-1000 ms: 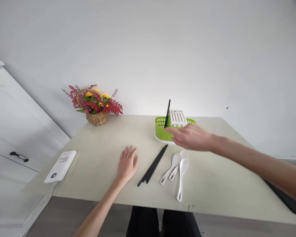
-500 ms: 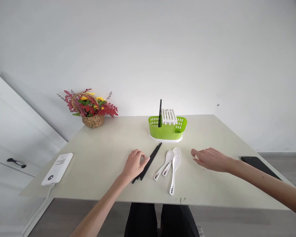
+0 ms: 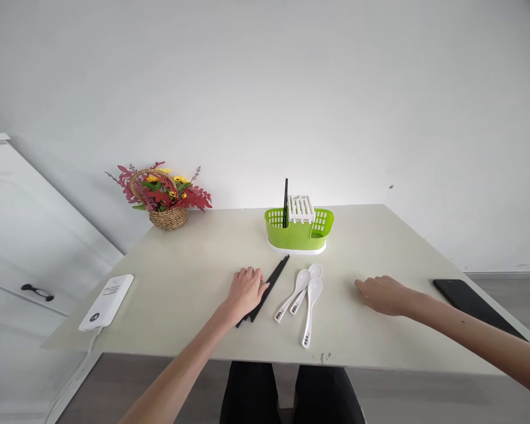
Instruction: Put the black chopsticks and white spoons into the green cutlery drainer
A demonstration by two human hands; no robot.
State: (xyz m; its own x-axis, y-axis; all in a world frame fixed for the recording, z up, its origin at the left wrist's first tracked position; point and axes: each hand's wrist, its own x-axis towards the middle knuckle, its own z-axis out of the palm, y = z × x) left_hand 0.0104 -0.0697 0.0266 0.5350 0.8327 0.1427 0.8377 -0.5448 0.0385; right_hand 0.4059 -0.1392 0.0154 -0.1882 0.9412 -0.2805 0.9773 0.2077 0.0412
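Beside the bundle of black chopsticks (image 3: 271, 287), my left hand (image 3: 246, 290) rests on the table with its fingers curled in and its thumb at the bundle's edge. It grips none of the chopsticks. To the right lie three white spoons (image 3: 310, 312), bowls pointing away from me and partly overlapping. My right hand (image 3: 382, 295) is loosely closed on the tabletop, to the right of the spoons, with nothing visible in it. Behind them stands a green utensil basket (image 3: 298, 237) with a white slotted top. Black chopsticks (image 3: 285, 200) stand upright in its left compartment.
A wicker basket of artificial flowers (image 3: 169, 218) stands at the back left by the wall. A white power bank (image 3: 107, 301) with a cable lies at the left edge of the table (image 3: 181, 265). On the right edge is a black phone (image 3: 472, 303). A white cabinet (image 3: 22, 235) stands left.
My left hand's fingers have curled in beside the chopsticks. My right hand has moved slightly right and down, and its fingers have closed. The spoons, chopsticks and basket stay put.
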